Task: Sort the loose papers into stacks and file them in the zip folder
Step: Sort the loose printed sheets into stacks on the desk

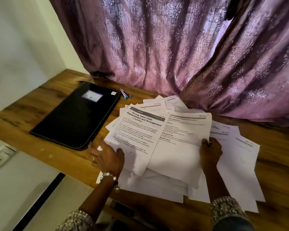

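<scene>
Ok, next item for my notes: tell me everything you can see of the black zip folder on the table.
The zip folder is black, flat and rectangular with rounded corners, its surface smooth and slightly glossy, perhaps leatherette. A zip track runs round its edge, and it looks closed. A small pale blue and white label sits near its far end, with a tiny white sticker by the far right corner. It lies flat, angled, on the left of the wooden table, left of the loose papers. Neither hand touches it; the left hand is near its closest corner.

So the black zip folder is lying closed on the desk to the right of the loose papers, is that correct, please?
Not quite: the head view shows the black zip folder lying closed on the desk to the left of the loose papers, not the right.
</scene>
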